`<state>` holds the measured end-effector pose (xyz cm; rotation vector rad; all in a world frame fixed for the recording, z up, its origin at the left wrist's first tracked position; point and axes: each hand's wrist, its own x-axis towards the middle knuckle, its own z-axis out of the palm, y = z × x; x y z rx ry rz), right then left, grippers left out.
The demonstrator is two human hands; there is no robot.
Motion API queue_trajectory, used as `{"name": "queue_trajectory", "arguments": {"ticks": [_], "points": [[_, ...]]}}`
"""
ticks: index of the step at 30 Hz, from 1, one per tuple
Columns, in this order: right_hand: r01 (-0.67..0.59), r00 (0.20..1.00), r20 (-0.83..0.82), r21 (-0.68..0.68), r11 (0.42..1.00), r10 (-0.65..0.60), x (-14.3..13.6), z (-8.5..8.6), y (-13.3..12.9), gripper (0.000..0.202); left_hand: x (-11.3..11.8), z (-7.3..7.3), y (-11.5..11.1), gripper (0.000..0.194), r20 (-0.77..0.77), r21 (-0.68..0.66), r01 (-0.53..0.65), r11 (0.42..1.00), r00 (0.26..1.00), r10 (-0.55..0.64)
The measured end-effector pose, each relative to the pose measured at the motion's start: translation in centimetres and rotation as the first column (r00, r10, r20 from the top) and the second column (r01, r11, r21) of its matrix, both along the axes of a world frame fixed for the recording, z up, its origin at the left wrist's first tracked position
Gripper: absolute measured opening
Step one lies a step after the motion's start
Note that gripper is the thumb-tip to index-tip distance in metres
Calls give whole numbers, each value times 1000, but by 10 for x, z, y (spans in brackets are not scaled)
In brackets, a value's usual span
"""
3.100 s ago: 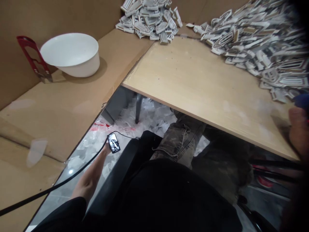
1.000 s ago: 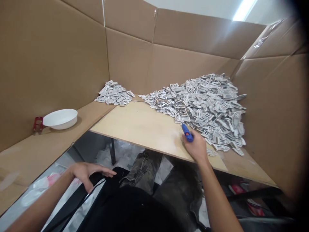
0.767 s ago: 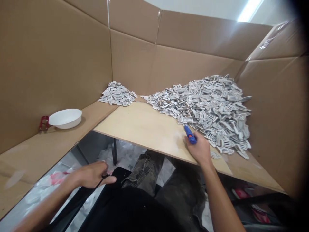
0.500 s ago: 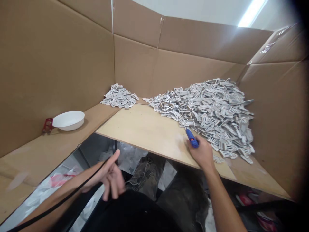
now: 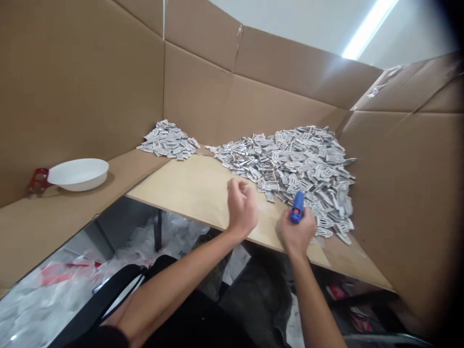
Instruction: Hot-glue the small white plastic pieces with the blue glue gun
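Above the front part of the pale board [image 5: 181,181], my left hand [image 5: 242,208] has its fingers curled in, slightly blurred; whatever they may hold is hidden. My right hand [image 5: 297,232] grips a small blue hand tool [image 5: 297,208] with an orange part, its tip pointing up and away. That hand is at the near edge of a large heap of flat, grey-white slotted pieces [image 5: 300,159]. My left hand is left of the heap and apart from it.
A smaller pile of similar pieces [image 5: 168,140] lies at the back left corner. On the cardboard ledge at left stands a white bowl [image 5: 79,175], beside a red object [image 5: 39,181]. Tall cardboard walls [image 5: 282,92] surround the surface. Clear plastic bags [image 5: 29,304] lie below.
My left hand has risen from over my lap to above the board, its spread fingers now curled. My right hand still holds the blue tool, now turned more upright. The view has shifted.
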<state>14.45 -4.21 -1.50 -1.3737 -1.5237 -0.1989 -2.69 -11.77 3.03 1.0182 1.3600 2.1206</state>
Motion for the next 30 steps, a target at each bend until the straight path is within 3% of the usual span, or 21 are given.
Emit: {"name": "queue_trajectory", "arguments": {"ticks": [1, 3, 6, 9, 11, 14, 17, 20, 24, 27, 30], "points": [[80, 995, -66, 42, 996, -77, 2, -2, 2, 18, 6, 2, 23, 8, -148, -75, -39, 996, 989, 27], [198, 967, -182, 86, 977, -180, 7, -7, 8, 15, 13, 3, 65, 19, -440, -271, -4, 963, 890, -120], [261, 932, -277, 61, 963, -235, 14, -11, 18, 12, 13, 0, 113, 48, -689, -492, 44, 869, 590, -420], [230, 923, -306, -54, 972, -235, 16, -12, 23, 20, 6, -5, 142, 52, -720, -638, 44, 768, 320, -616], [209, 918, -322, -104, 972, -231, 15, -11, 23, 25, 3, -9, 153, 51, -749, -631, 55, 774, 217, -626], [189, 921, -319, -141, 972, -225, 11, -7, 19, 28, 8, -18, 158, 48, -825, -535, 97, 839, 156, -543], [192, 929, -274, -219, 957, -250, 7, 1, 12, 29, 17, -26, 155, 46, -838, -513, 121, 850, 142, -526], [189, 963, -105, -394, 899, -248, 8, 13, 6, 30, 22, -26, 152, 45, -813, -546, 95, 833, 179, -553], [134, 989, 127, -568, 812, -74, 21, 25, 5, 29, 12, -22, 155, 32, -785, -561, 114, 820, 243, -570], [66, 981, 185, -605, 793, 60, 32, 28, 7, 31, 0, -25, 161, 42, -724, -528, 225, 819, 384, -573], [-6, 967, 205, -584, 811, 155, 38, 27, 9, 31, -7, -32, 161, 37, -565, -439, 329, 836, 623, -541]]}}
